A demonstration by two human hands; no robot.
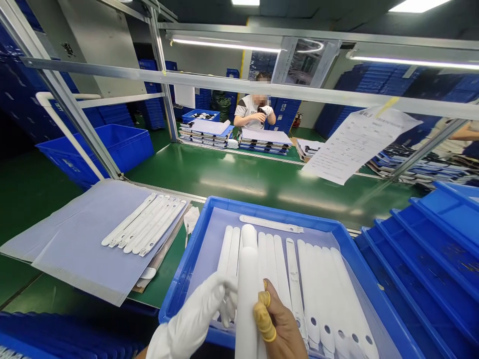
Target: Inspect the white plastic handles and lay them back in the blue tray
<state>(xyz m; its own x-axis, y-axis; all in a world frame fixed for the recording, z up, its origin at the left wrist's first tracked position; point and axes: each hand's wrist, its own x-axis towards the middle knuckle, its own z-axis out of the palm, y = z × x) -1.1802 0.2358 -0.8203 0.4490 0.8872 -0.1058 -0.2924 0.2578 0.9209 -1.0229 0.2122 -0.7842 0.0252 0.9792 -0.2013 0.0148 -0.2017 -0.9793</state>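
Observation:
My left hand [190, 319], in a white glove, and my right hand [279, 319], with yellow finger cots, both grip a long white plastic strip [247, 299] standing upright between them. Below them is a blue plastic tray [239, 205], lined with a translucent sheet. Several white strips [318, 284] lie side by side in it, with punched holes at their near ends. One more strip [270, 224] lies crosswise near the far rim. To the left, several slimmer white strips [145, 224] rest on a translucent pale sheet [71, 234].
Stacked blue trays [430, 254] fill the right foreground. A green workbench [239, 179] runs ahead under a metal frame [160, 65] with a hanging paper sheet [359, 142]. Across it, a seated co-worker [254, 112] sits among stacked trays. A blue bin [97, 152] stands left.

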